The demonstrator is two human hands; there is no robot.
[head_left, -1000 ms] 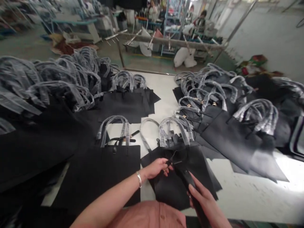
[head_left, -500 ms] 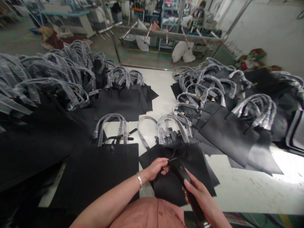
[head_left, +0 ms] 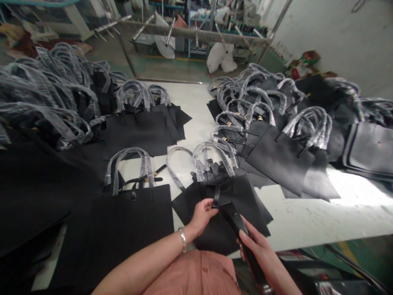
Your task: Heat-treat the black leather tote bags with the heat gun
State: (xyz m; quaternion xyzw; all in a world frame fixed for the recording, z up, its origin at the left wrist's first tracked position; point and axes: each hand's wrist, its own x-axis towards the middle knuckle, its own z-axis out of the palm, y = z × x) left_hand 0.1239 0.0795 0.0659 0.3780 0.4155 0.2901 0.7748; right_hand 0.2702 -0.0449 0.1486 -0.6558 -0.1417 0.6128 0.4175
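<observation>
My left forearm (head_left: 147,262) reaches in from the lower left, a silver bangle (head_left: 183,239) at the wrist. Left hand (head_left: 201,217): fingers curled closed, pinching the upper end of a black leather strap (head_left: 232,225). Right hand (head_left: 256,250), coming from the lower right: fingers closed around the strap's length, gripping it. The strap sits just over a black tote bag (head_left: 245,205) near the front edge of the white worktable (head_left: 294,221), its film-wrapped handles (head_left: 211,157) pointing away from me. A second tote (head_left: 135,221) lies just left; piled totes fill the upper left and right. No readable brand or writing.
</observation>
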